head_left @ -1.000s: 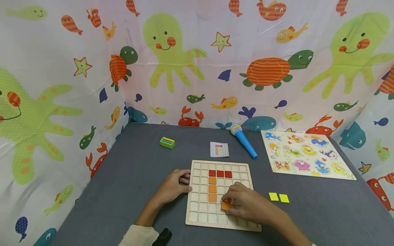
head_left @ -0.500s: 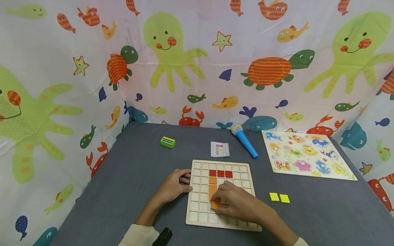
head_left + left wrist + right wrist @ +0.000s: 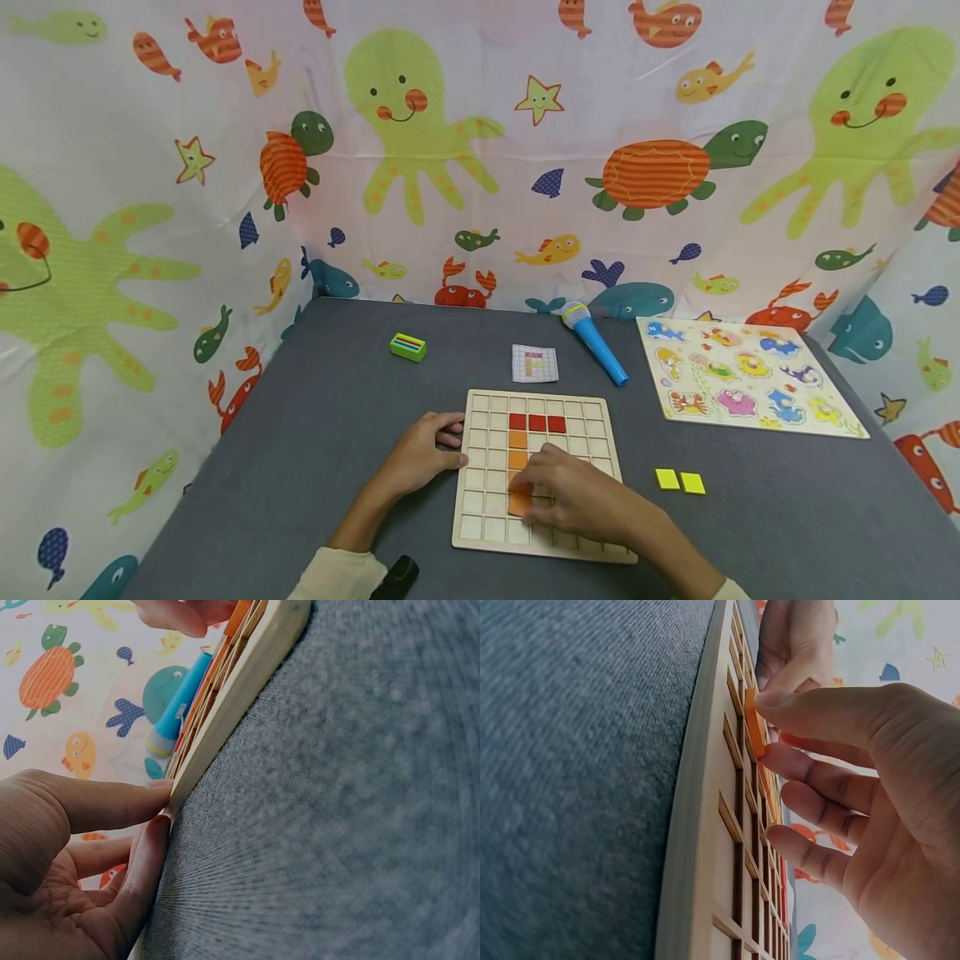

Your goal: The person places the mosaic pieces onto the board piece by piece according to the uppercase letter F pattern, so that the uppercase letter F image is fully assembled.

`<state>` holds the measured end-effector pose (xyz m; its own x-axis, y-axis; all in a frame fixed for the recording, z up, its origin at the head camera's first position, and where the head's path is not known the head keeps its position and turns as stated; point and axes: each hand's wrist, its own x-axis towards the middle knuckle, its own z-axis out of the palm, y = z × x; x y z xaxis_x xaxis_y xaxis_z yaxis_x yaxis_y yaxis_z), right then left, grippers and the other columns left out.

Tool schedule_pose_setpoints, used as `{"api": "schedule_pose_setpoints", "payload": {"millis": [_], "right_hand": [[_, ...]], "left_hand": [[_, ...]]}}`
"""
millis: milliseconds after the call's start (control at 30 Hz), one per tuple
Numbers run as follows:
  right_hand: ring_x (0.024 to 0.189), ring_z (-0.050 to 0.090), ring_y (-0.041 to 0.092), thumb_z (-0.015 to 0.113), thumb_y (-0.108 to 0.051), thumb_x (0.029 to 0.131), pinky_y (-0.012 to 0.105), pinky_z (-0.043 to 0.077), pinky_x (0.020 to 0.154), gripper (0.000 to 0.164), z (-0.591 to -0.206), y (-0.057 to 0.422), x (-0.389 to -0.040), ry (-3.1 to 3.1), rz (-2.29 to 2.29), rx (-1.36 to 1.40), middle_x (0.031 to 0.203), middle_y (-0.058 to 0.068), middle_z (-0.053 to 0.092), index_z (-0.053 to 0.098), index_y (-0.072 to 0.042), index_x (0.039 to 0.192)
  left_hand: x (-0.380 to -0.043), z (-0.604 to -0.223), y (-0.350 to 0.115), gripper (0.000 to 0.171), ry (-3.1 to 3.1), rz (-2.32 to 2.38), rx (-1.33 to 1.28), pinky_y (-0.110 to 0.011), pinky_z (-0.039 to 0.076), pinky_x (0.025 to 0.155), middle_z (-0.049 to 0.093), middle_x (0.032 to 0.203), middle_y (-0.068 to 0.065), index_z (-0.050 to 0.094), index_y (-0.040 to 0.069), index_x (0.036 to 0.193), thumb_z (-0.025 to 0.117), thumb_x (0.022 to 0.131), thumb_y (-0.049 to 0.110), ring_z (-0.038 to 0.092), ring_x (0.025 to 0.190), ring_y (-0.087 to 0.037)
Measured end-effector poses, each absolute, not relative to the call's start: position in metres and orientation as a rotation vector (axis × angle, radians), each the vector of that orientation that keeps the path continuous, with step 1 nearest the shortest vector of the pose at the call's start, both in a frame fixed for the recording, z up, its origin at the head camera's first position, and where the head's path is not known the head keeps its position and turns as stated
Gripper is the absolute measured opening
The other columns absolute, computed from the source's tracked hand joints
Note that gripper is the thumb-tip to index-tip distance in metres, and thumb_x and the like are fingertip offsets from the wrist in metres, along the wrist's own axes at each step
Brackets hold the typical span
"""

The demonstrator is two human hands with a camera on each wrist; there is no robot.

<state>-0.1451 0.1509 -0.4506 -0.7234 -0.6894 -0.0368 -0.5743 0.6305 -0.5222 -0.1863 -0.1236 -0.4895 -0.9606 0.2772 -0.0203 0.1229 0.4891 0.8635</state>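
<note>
A square wooden grid board (image 3: 476,482) lies on the grey table. Three red tiles (image 3: 537,423) sit side by side in its upper part, and a column of orange tiles (image 3: 517,459) runs down from the leftmost one. My left hand (image 3: 423,454) pinches the board's left edge between thumb and finger, seen close in the left wrist view. Thumb and fingertip of my right hand (image 3: 577,492) hold another orange tile (image 3: 753,724) at the bottom of that column. In the right wrist view this tile stands tilted, partly above its cell.
Two yellow tiles (image 3: 679,482) lie right of the board. Behind it are a small printed grid card (image 3: 535,364), a blue toy microphone (image 3: 600,348) and a green block with coloured stripes (image 3: 408,347). A sea-animal puzzle board (image 3: 750,379) lies at the back right.
My right hand has carried the orange tile leftward across the board, to below the other orange tiles. During the last half second it has lowered slightly. The left hand has stayed at the board's edge.
</note>
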Motion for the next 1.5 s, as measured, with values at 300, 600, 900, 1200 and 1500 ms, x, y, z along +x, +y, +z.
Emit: {"api": "schedule_pose_setpoints", "payload": {"millis": [300,600,900,1200,1500], "right_hand": [[0.106,0.056,0.003,0.084,-0.022,0.093,0.029,0.053,0.095,0.026,-0.452,0.150,-0.144,2.592,-0.773,-1.042,0.113,-0.016,0.069,0.079,-0.021,0.119],[0.105,0.056,0.004,0.080,-0.016,0.095,0.030,0.053,0.094,0.025,-0.451,0.150,-0.144,2.613,-0.752,-1.024,0.113,-0.016,0.069,0.079,-0.021,0.120],[0.104,0.056,0.004,0.079,-0.020,0.097,0.030,0.053,0.094,0.023,-0.452,0.154,-0.146,2.606,-0.771,-1.004,0.111,-0.017,0.068,0.078,-0.022,0.119],[0.110,0.057,0.006,0.078,-0.027,0.098,0.035,0.054,0.098,0.027,-0.445,0.173,-0.145,2.617,-0.814,-0.918,0.117,-0.015,0.068,0.077,-0.021,0.124],[0.111,0.061,0.009,0.081,-0.029,0.096,0.036,0.056,0.096,0.029,-0.444,0.207,-0.141,2.674,-0.928,-0.860,0.117,-0.013,0.071,0.076,-0.021,0.124]], "left_hand": [[-0.187,-0.489,-0.123,0.062,2.569,1.460,0.359,-0.043,0.055,0.092,0.064,0.122,-0.011,0.064,0.000,0.142,0.086,0.084,0.003,0.069,0.106,-0.022],[-0.187,-0.489,-0.122,0.062,2.572,1.467,0.361,-0.042,0.055,0.092,0.064,0.121,-0.011,0.063,-0.002,0.141,0.085,0.084,0.002,0.069,0.105,-0.023],[-0.186,-0.488,-0.123,0.062,2.572,1.469,0.360,-0.041,0.054,0.092,0.064,0.122,-0.012,0.063,-0.002,0.141,0.086,0.084,0.002,0.069,0.105,-0.023],[-0.185,-0.489,-0.123,0.062,2.569,1.467,0.350,-0.043,0.054,0.093,0.064,0.122,-0.011,0.063,-0.002,0.142,0.086,0.084,0.003,0.068,0.106,-0.023],[-0.185,-0.490,-0.123,0.063,2.563,1.476,0.343,-0.042,0.055,0.092,0.064,0.122,-0.011,0.063,-0.002,0.142,0.086,0.084,0.003,0.068,0.106,-0.023]]}}
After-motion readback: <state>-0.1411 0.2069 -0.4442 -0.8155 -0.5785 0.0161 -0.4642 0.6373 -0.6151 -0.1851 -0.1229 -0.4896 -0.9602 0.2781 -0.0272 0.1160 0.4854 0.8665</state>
